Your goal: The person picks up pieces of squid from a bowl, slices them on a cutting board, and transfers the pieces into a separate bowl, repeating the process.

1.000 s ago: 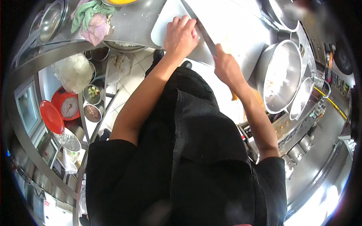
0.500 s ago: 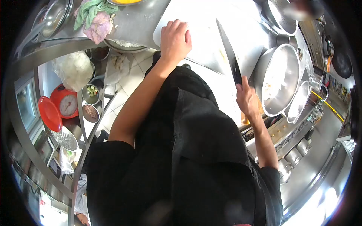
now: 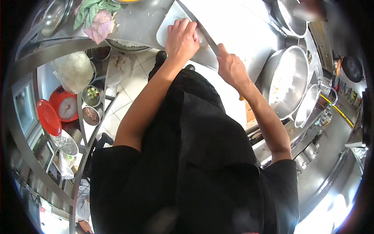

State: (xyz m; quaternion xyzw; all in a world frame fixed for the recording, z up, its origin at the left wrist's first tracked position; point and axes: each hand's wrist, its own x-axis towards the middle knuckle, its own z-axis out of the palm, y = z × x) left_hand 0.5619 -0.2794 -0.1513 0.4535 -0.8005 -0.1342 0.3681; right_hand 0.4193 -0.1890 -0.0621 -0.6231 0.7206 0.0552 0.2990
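In my right hand [image 3: 233, 71] is the handle of a long kitchen knife [image 3: 203, 32]. Its blade slants up and to the left, right beside the fingers of my left hand [image 3: 182, 43]. That hand rests on a white cutting board [image 3: 165, 34] with its fingers curled down. Whatever lies under those fingers is hidden, and glare washes out much of the board.
Right of the board stands a large steel bowl [image 3: 267, 80] with pale bits inside. A colander [image 3: 289, 19] sits behind it. Green and pink cloths [image 3: 98, 26] lie on the steel counter at the left. Below are a red tub [image 3: 62, 95] and small containers with food.
My right hand has moved left and up, bringing the knife from the board's middle to beside my left hand. My left hand has stayed almost in place.
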